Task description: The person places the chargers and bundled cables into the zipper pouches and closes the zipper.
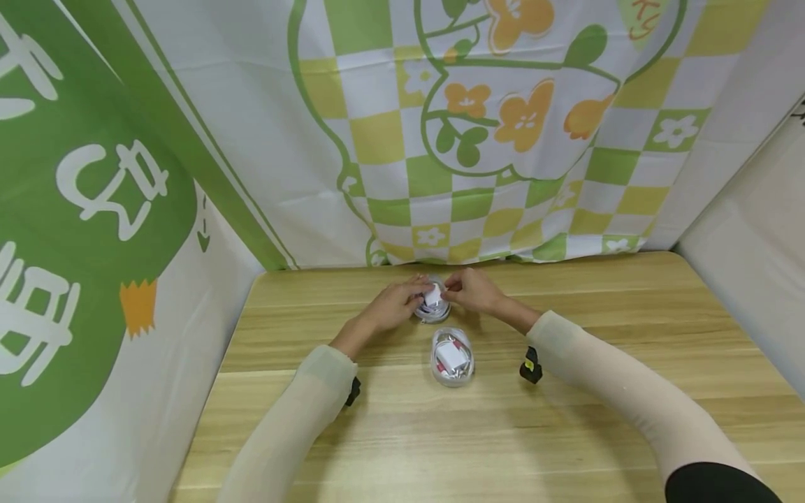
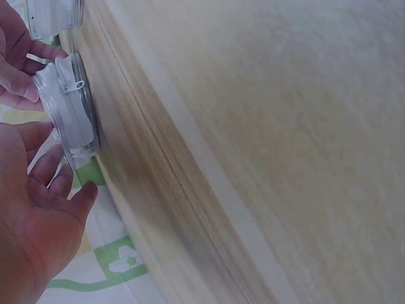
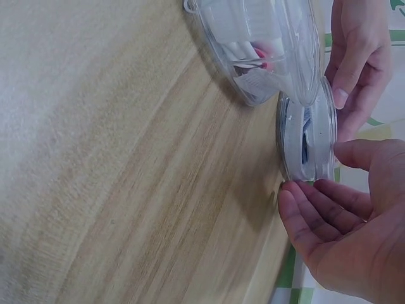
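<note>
A round, clear zip pouch (image 1: pixel 432 311) with a white charger plug (image 1: pixel 433 295) and coiled cable inside lies near the table's back edge, between both hands. My left hand (image 1: pixel 393 304) holds its left side, fingertips over the top and at the rim. From the right, my right hand (image 1: pixel 474 290) grips the opposite rim, its thumb on top and other fingers low at the side, as the right wrist view shows. A small zip pull (image 2: pixel 74 87) hangs at the pouch's side. Closer to me sits a second clear pouch (image 1: pixel 452 378) with a white plug, a cable and red bits.
The wooden table (image 1: pixel 390 433) ends just behind the far pouch. A patterned curtain (image 1: pixel 440 188) hangs down along that back edge. Green and white cloth (image 1: pixel 75 230) covers the left side. Black wrist devices (image 1: pixel 531 366) hang under the cuffs.
</note>
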`<action>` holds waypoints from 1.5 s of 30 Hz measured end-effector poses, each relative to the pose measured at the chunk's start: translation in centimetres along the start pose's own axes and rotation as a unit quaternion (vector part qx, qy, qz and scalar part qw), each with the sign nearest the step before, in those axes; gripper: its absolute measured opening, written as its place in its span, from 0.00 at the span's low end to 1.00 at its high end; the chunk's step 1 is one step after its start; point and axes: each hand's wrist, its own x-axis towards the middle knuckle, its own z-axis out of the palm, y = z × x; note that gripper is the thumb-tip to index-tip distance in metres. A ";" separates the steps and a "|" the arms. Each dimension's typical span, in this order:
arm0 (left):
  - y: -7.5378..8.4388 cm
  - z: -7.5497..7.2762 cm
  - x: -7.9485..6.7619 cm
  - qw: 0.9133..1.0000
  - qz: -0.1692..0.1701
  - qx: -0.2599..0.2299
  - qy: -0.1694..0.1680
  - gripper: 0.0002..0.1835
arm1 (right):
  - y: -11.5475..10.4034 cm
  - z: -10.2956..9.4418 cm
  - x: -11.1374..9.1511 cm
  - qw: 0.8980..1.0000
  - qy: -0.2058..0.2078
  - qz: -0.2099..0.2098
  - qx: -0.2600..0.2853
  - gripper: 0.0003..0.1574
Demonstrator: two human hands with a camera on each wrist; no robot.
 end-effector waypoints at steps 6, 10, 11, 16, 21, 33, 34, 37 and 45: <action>-0.2 0.1 -0.2 1.000 0.000 0.002 0.005 0.24 | 0.2 0.0 0.4 1.000 0.003 -0.007 0.010 0.18; -0.2 0.1 -0.3 1.000 -0.007 0.002 0.003 0.24 | 0.3 0.0 0.5 1.000 0.008 -0.004 0.005 0.16; -0.2 0.1 -0.4 1.000 -0.007 0.002 0.003 0.24 | 0.2 0.0 0.6 1.000 0.007 -0.002 0.005 0.16; -0.1 0.1 -0.6 1.000 -0.011 0.003 0.005 0.24 | -0.1 -0.2 0.7 1.000 0.017 -0.008 -0.003 0.16; 0.0 0.0 -0.9 1.000 -0.009 0.014 0.001 0.24 | -0.3 -0.1 1.1 0.999 0.032 -0.028 -0.021 0.14; 0.6 0.4 -0.7 0.998 0.038 0.056 -0.005 0.24 | -0.4 -0.8 2.1 0.995 0.029 -0.077 -0.053 0.12; 0.7 0.5 -0.7 0.997 0.043 0.058 -0.003 0.24 | -0.4 -0.9 2.2 0.995 0.028 -0.082 -0.056 0.13; 1.0 0.7 -0.6 0.997 0.050 0.060 -0.001 0.24 | -0.2 -1.1 2.6 0.993 0.021 -0.097 -0.070 0.14; 1.6 1.0 -0.4 0.998 0.038 0.057 -0.007 0.25 | 0.8 -1.2 3.0 0.992 0.014 -0.110 -0.055 0.14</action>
